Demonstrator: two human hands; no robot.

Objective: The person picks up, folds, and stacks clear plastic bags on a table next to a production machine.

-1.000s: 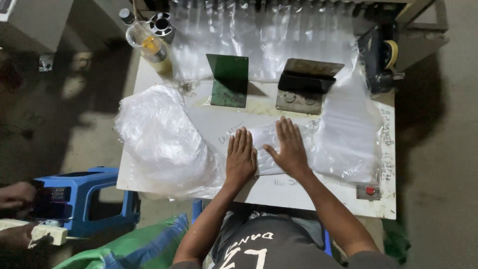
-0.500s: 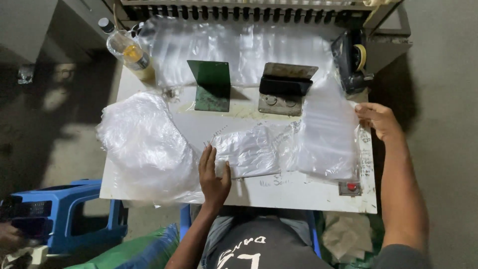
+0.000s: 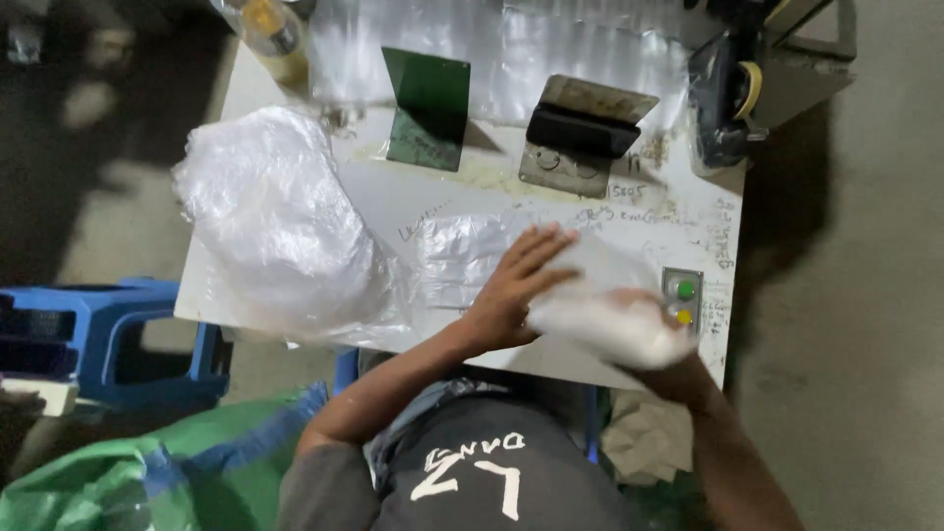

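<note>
**Bag stack under both hands, front right of worktop**

My left hand [image 3: 513, 285] lay flat, fingers spread, on the stack of clear plastic bags [image 3: 462, 258] at the front of the white worktop [image 3: 629, 211]. My right hand [image 3: 639, 320] was mostly hidden under a motion-blurred bunch of bags [image 3: 605, 310] it was gripping, just right of the left hand and touching it. That bunch sat at the front right edge, just beside the button box [image 3: 683, 300] with green and yellow buttons. The flat stack ran left from under my left palm. A big crumpled clear bag pile [image 3: 270, 221] covered the worktop's left side, near the stack. Behind them stood a green plate [image 3: 428, 108] and a black-and-metal bracket [image 3: 582, 133], well apart from both hands. Blue stool [image 3: 93, 339] on the floor, left.
</note>
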